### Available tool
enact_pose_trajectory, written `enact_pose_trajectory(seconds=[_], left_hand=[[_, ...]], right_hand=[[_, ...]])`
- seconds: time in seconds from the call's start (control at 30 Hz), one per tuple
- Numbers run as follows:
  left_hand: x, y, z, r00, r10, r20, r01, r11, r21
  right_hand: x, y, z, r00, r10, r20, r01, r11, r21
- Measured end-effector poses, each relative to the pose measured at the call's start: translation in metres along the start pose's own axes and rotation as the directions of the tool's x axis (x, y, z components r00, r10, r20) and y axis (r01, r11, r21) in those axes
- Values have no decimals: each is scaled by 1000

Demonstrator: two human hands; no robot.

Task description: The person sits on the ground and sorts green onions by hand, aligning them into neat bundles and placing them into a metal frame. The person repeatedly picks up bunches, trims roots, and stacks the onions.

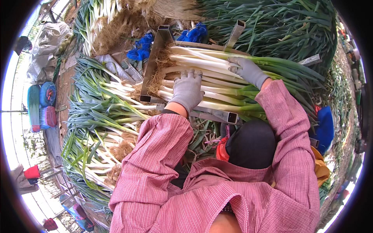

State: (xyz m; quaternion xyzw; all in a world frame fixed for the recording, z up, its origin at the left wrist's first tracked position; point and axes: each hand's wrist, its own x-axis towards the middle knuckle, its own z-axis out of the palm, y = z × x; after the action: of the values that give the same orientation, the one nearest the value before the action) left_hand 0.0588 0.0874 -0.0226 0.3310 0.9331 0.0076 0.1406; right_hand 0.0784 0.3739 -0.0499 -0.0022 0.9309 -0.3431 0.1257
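Note:
Several long green onions (pixel 215 72) lie side by side in a metal frame (pixel 151 67) before me, roots to the left and green tops to the right. My left hand (pixel 188 88), in a grey glove, rests palm down across the white stems near the roots. Its fingers are spread and grip nothing. Farther right, my gloved right hand (pixel 247 71) is on the upper stems where white turns to green. Its fingers bend over them, and whether they close around any stem is hidden. The roots press near the frame's left wall.
Loose onions (pixel 102 116) are heaped left of the frame, and a large pile of green tops (pixel 276 29) rises at the upper right. Blue netting (pixel 141 46) lies by the frame's upper-left corner. Square metal posts (pixel 235 35) stick up along the frame's sides. Wrapped bundles (pixel 42 106) stand far left.

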Motion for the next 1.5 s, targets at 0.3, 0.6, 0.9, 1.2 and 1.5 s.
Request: enact_pose_trajectory(seconds=[0.3,0.6,0.9,1.2,1.5], left_hand=[[5,0,-5,998,-19,68,20,1000,-23],[10,-3,-11,990,-116,75,116,993,9],[13,3,-13,993,-88,82,87,996,13],[12,1,-11,996,-79,51,79,997,4],[7,4,-13,993,-69,92,71,997,-17]], right_hand=[[-14,-31,7,990,-122,-76,88,932,-353],[2,-69,-5,987,-127,-94,66,871,-487],[11,-36,-2,976,-215,21,156,632,-759],[-5,-24,4,966,-171,-193,43,846,-532],[7,-29,27,969,-184,-166,15,711,-703]])
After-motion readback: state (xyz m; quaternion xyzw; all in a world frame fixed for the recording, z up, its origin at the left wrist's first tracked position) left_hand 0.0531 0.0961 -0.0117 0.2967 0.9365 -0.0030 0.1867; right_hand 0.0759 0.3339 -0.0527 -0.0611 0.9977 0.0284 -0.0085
